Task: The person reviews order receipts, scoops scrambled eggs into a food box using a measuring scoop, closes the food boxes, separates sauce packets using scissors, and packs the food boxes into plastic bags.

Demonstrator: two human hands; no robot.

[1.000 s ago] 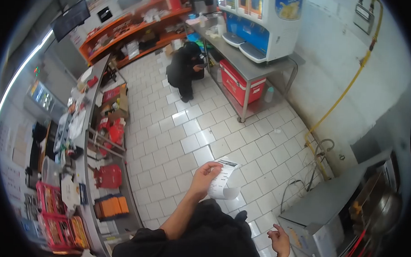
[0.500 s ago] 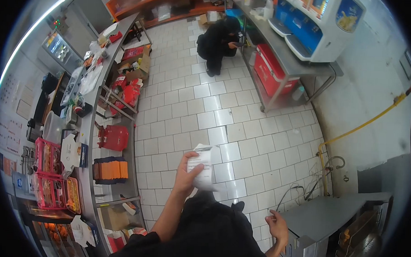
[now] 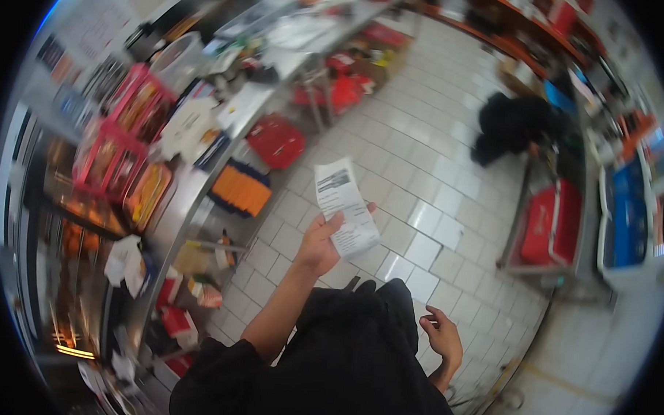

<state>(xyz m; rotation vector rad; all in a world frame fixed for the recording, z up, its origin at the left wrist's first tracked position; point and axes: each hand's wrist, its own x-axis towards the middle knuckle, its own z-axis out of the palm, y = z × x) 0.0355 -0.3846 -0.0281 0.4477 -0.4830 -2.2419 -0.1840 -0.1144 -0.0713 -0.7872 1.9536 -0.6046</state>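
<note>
A printed paper receipt (image 3: 353,226), creased across its middle, is gripped in my left hand (image 3: 322,244), thumb on top and fingers behind. It is held out in front of my body above the tiled floor, its printed side facing up. My right hand (image 3: 442,337) hangs low beside my right hip, fingers loosely curled and apart, with nothing in it. To the left of the receipt, a stack of orange and dark blue folded boxes (image 3: 241,190) lies on the shelf under the steel counter.
The steel counter (image 3: 236,120) runs along my left, carrying pink-framed racks (image 3: 118,160) and white cartons (image 3: 188,133). A heated display cabinet (image 3: 74,272) stands near left. A person in black (image 3: 514,126) crouches ahead right, beside a table with a red cooler (image 3: 552,226) beneath.
My view has swung left, bringing the counter and display cabinet closer. The receipt has turned flatter, so more of its print shows. My right hand still hangs empty at my side.
</note>
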